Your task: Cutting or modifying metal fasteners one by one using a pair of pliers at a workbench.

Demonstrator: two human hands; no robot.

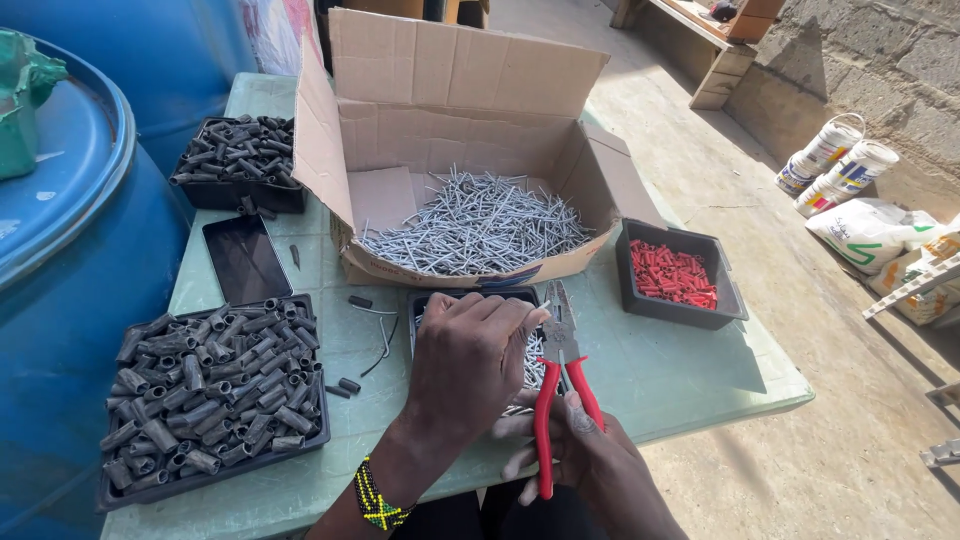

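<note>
My left hand (468,362) reaches palm-down into a small black tray (432,299) of metal nails, fingers curled over the nails; whether it grips any is hidden. A beaded band sits on that wrist. My right hand (580,445) holds red-handled pliers (560,385), jaws pointing away over the same tray. Just beyond stands an open cardboard box (450,110) heaped with silver nails (480,225).
A black tray of dark grey sleeves (210,385) sits at the left, another (238,160) at the back left. A black tray of red plugs (672,272) is at the right. A dark phone (245,258) lies on the green table (680,370). A blue drum (70,250) stands at the left.
</note>
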